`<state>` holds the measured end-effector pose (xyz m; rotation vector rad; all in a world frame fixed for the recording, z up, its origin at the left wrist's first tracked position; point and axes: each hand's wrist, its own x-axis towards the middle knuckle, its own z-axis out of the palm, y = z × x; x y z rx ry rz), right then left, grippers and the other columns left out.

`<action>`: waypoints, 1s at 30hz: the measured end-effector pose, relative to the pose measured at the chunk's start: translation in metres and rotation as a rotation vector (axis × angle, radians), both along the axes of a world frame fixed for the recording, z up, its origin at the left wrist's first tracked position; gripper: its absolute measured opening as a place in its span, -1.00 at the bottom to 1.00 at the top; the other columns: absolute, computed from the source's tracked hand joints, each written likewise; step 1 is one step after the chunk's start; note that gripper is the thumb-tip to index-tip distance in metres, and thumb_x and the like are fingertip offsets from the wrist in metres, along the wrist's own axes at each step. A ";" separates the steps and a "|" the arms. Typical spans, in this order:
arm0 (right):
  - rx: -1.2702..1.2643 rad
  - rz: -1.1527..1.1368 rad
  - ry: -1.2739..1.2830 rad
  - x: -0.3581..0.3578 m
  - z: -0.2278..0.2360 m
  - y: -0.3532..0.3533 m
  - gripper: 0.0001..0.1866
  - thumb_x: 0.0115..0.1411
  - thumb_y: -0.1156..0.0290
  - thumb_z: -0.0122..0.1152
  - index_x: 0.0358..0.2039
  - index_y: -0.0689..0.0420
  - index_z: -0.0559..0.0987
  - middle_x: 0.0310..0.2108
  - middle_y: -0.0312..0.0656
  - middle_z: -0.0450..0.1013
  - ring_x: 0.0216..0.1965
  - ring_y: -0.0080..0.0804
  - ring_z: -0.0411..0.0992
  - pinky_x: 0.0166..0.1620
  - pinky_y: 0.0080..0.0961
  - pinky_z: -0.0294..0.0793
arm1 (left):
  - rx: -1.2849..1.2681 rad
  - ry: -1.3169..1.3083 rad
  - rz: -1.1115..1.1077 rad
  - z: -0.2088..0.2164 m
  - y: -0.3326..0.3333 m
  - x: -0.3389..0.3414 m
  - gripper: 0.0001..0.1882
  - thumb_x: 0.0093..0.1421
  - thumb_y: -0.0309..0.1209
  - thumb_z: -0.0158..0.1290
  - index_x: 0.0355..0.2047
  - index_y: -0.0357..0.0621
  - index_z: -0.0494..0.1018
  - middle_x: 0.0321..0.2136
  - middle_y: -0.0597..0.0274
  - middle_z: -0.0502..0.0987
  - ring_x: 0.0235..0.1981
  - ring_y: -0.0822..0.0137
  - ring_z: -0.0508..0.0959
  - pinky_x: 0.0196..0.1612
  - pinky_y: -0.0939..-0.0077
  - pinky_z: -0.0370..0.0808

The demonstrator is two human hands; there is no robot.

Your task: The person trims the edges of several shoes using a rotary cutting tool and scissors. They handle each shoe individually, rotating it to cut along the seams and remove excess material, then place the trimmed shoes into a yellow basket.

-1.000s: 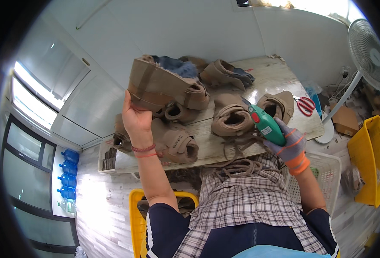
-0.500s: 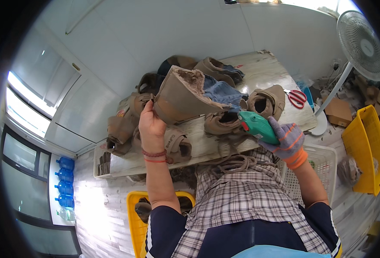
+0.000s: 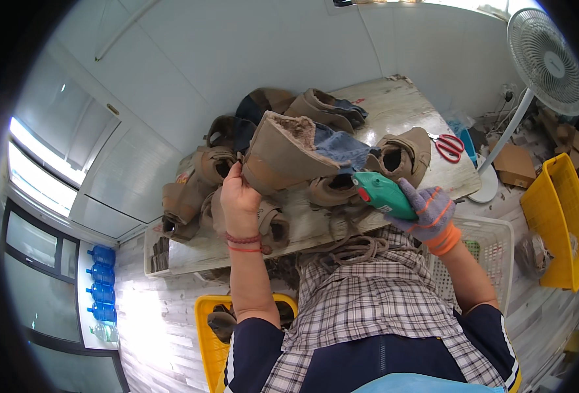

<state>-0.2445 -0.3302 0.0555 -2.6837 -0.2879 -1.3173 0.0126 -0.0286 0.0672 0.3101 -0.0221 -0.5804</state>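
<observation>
My bare left hand (image 3: 240, 200), with red bracelets at the wrist, grips the edge of a tan fleece-lined boot shaft (image 3: 278, 162) above the table. Its cut edge shows brown fleece, and blue denim lies along its right side. My right hand (image 3: 433, 213), in a grey glove with orange stripes, is wrapped round a green handheld power tool (image 3: 388, 196) with a red switch. The tool's front end sits close to the denim's lower right corner; whether they touch I cannot tell. Behind it stands a tan shoe (image 3: 404, 154).
More tan boot pieces (image 3: 185, 200) are heaped on the worn table (image 3: 394, 105). Red-handled scissors (image 3: 448, 148) lie at its right. A white crate (image 3: 505, 262) and a yellow crate (image 3: 201, 327) flank my lap. Farther right are a white fan (image 3: 545, 62) and a yellow bin (image 3: 558, 223).
My left hand and the boot shaft have shifted slightly right and down. My right hand has brought the power tool a little to the left. Both grips stay the same.
</observation>
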 end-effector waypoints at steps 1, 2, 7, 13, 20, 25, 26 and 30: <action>0.010 0.012 -0.009 0.001 0.000 0.001 -0.25 -0.23 0.07 0.46 -0.03 0.21 0.50 -0.69 -0.32 0.33 -0.67 -0.43 0.32 -0.51 -0.48 0.33 | 0.078 0.042 0.070 0.009 -0.010 -0.007 -0.63 0.36 -0.39 -0.35 0.01 -0.38 0.29 0.02 -0.12 0.40 0.07 0.05 0.39 0.15 0.14 0.34; 0.021 0.029 -0.017 0.003 0.000 0.002 -0.25 -0.23 0.07 0.46 -0.03 0.21 0.50 -0.69 -0.32 0.34 -0.67 -0.43 0.32 -0.52 -0.47 0.33 | 0.159 0.084 0.145 0.014 -0.016 -0.013 -0.63 0.36 -0.38 -0.35 0.01 -0.37 0.30 0.02 -0.11 0.39 0.07 0.06 0.39 0.15 0.14 0.34; 0.079 0.056 -0.037 0.006 0.010 0.014 -0.27 -0.24 0.07 0.47 -0.06 0.20 0.52 -0.69 -0.29 0.34 -0.68 -0.40 0.33 -0.53 -0.47 0.35 | 0.033 -0.027 0.119 0.007 -0.026 -0.032 -0.65 0.34 -0.38 -0.32 0.00 -0.32 0.32 0.03 -0.05 0.40 0.07 0.07 0.39 0.17 0.14 0.32; 0.300 0.097 0.083 0.005 0.010 0.031 -0.28 -0.24 0.07 0.50 -0.07 0.18 0.52 -0.63 -0.20 0.42 -0.62 -0.33 0.41 -0.50 -0.44 0.40 | -0.111 -0.255 0.046 0.000 -0.030 -0.065 -0.58 0.26 -0.28 -0.14 0.06 -0.24 0.32 0.09 0.06 0.36 0.12 0.09 0.34 0.20 0.10 0.23; 0.717 0.213 0.234 0.007 -0.002 0.046 -0.26 -0.21 0.16 0.51 0.00 0.20 0.46 -0.36 -0.04 0.54 -0.43 -0.23 0.52 -0.34 -0.46 0.51 | 0.168 -0.317 0.246 0.000 -0.043 -0.102 -0.58 0.22 -0.28 0.01 0.05 -0.21 0.36 0.08 0.08 0.38 0.12 0.11 0.34 0.20 0.12 0.23; 0.827 0.205 0.298 0.005 -0.004 0.049 -0.26 -0.18 0.19 0.51 0.02 0.20 0.44 -0.32 -0.06 0.55 -0.37 -0.35 0.54 -0.28 -0.50 0.52 | 0.655 -0.994 0.498 -0.021 -0.033 -0.094 -0.66 0.15 -0.52 0.10 -0.05 -0.29 0.42 -0.08 0.14 0.49 -0.09 0.28 0.49 0.00 0.43 0.39; 0.862 0.199 0.317 0.004 -0.003 0.049 -0.26 -0.18 0.20 0.51 0.02 0.19 0.44 -0.32 -0.08 0.55 -0.36 -0.38 0.54 -0.28 -0.51 0.52 | 0.756 -1.058 0.512 -0.020 -0.028 -0.091 -0.68 0.15 -0.57 0.09 -0.06 -0.30 0.42 -0.12 0.16 0.51 -0.13 0.32 0.51 -0.03 0.48 0.40; 1.083 0.265 0.313 0.005 -0.006 0.048 -0.31 -0.12 0.25 0.49 0.03 0.19 0.44 -0.33 -0.15 0.55 -0.36 -0.54 0.51 -0.27 -0.59 0.51 | 1.048 -1.232 0.563 -0.009 -0.014 -0.085 -0.79 0.11 -0.58 0.13 -0.21 -0.33 0.48 -0.24 0.17 0.53 -0.27 0.31 0.50 -0.16 0.45 0.40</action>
